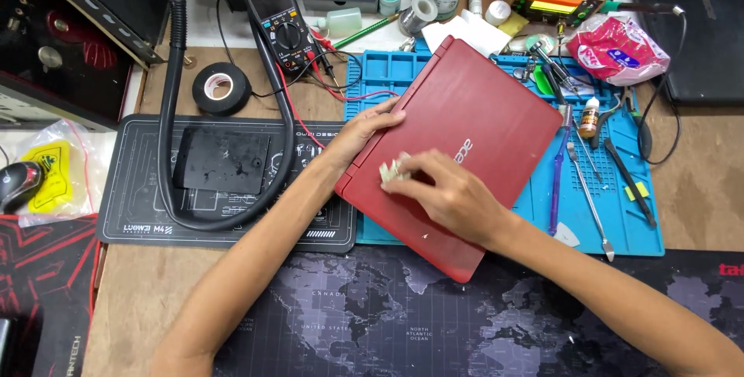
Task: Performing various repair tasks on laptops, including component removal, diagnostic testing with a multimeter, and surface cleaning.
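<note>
a dark map mat (403, 323) with pale printed outlines lies nearest, flat and smooth, and both forearms cross it. the right hand (442, 191) rests on the laptop (465, 144), fingers curled and pinching a small whitish wad (392, 170) against the lid. the laptop is shut, a matte red slab with rounded corners, turned askew; its near corner overhangs the map mat and the rest sits on a blue mat (620, 214) with moulded trays. the left hand (368, 130) lies loosely open, fingers flat on the lid's left edge. right of the laptop, slim metal tools (589, 191) lie close together on the blue mat, leaving little room. left, a black hose (167, 121) loops over a grey mat (139, 206). farther back stand a tape roll (221, 86) and a multimeter (280, 24)
</note>
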